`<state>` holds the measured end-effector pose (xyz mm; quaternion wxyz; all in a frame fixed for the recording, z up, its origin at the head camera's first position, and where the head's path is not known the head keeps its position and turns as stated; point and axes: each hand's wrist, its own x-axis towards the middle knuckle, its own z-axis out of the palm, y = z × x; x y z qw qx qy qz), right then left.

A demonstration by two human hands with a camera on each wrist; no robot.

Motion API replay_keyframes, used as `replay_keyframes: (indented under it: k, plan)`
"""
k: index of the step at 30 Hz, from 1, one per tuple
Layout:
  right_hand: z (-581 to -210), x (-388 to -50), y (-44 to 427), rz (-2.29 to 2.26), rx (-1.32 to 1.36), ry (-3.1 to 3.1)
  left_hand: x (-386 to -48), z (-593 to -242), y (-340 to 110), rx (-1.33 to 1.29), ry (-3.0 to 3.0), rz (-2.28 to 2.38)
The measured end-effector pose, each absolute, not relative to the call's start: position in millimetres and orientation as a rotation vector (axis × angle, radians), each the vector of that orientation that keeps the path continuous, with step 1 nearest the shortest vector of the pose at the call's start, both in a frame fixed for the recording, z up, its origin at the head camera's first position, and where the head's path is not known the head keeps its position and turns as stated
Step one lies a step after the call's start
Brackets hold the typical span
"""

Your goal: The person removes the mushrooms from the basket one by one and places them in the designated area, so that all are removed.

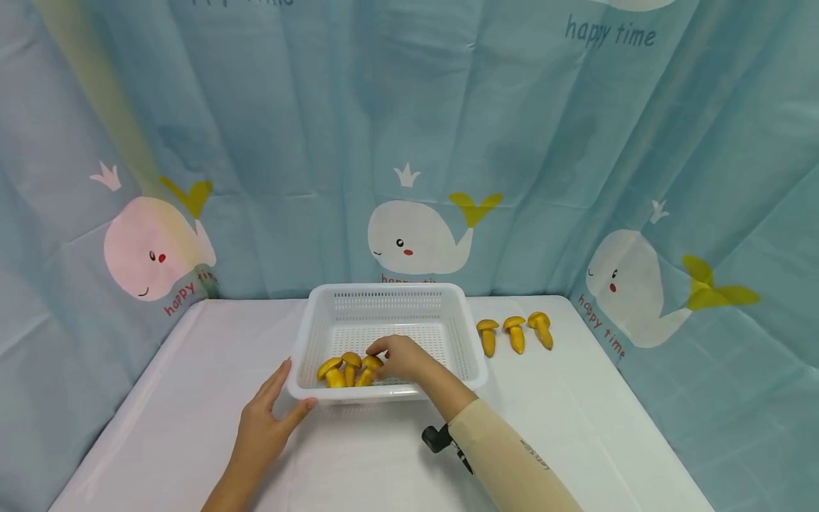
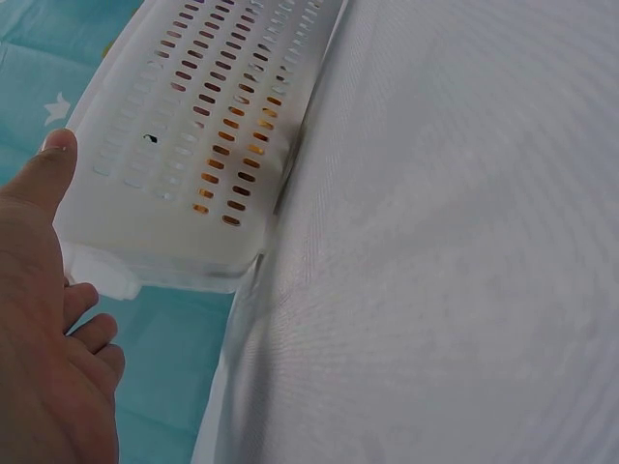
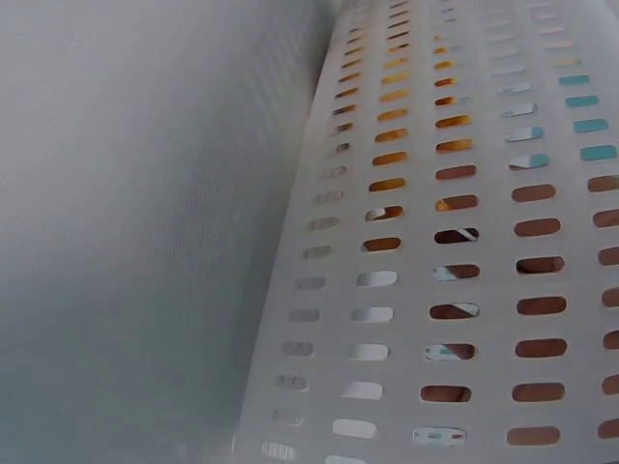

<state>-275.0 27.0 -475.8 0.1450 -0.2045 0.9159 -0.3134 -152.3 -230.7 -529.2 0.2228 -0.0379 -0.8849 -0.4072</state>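
A white perforated basket (image 1: 389,391) holds three yellow mushrooms, side by side near its front left corner. My right hand (image 1: 406,358) reaches inside, its fingertips pinching the rightmost of these mushrooms (image 1: 370,369); part of that mushroom is hidden by the fingers. My left hand (image 1: 261,430) rests at the front left corner, fingers straight along the left side and thumb by the front rim. The left wrist view shows the left hand (image 2: 48,319) beside the basket's wall (image 2: 145,208). Only yellow patches and skin show through the basket's slots (image 3: 397,290) in the right wrist view.
Three more yellow mushrooms (image 1: 517,335) lie in a row on the white table (image 1: 576,427), right of the basket. A blue curtain (image 1: 288,235) with whale prints stands behind and on both sides. Something small and black (image 1: 436,439) is at the right forearm.
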Motion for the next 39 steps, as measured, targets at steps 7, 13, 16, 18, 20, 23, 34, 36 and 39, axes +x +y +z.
replay_keyframes:
  k: [7,13,16,18,20,23,34,36,39]
  plan:
    - [-477.4,-275.5,26.4,-0.857,-0.572,2.662,-153.1,-529.6,-231.1,-0.1,-2.448,-1.116]
    - [-476.5,-274.1,25.7,-0.826,-0.572,2.684,-152.5,-529.1,-231.0,-0.095,-2.452,-1.114]
    - [-475.6,-273.9,25.6,-0.802,-0.569,2.704,-152.2,-528.5,-231.1,-0.097,-2.45,-1.113]
    - [-475.1,-273.8,25.6,-0.79,-0.562,2.719,-151.7,-527.8,-231.0,-0.1,-2.447,-1.116]
    - [-474.4,-273.7,25.7,-0.785,-0.555,2.733,-151.5,-527.9,-230.8,-0.101,-2.446,-1.119]
    - [-473.3,-273.2,26.1,-0.785,-0.54,2.756,-151.7,-528.4,-230.2,-0.101,-2.446,-1.124]
    - [-465.8,-274.4,27.2,-0.888,-0.611,2.858,-154.4,-532.2,-232.9,-0.108,-2.429,-1.115]
    - [-464.8,-273.2,28.0,-0.91,-0.62,2.866,-154.0,-532.6,-232.8,-0.108,-2.43,-1.114]
    - [-464.4,-271.1,30.0,-0.978,-0.632,2.845,-153.5,-533.6,-232.6,-0.114,-2.432,-1.11]
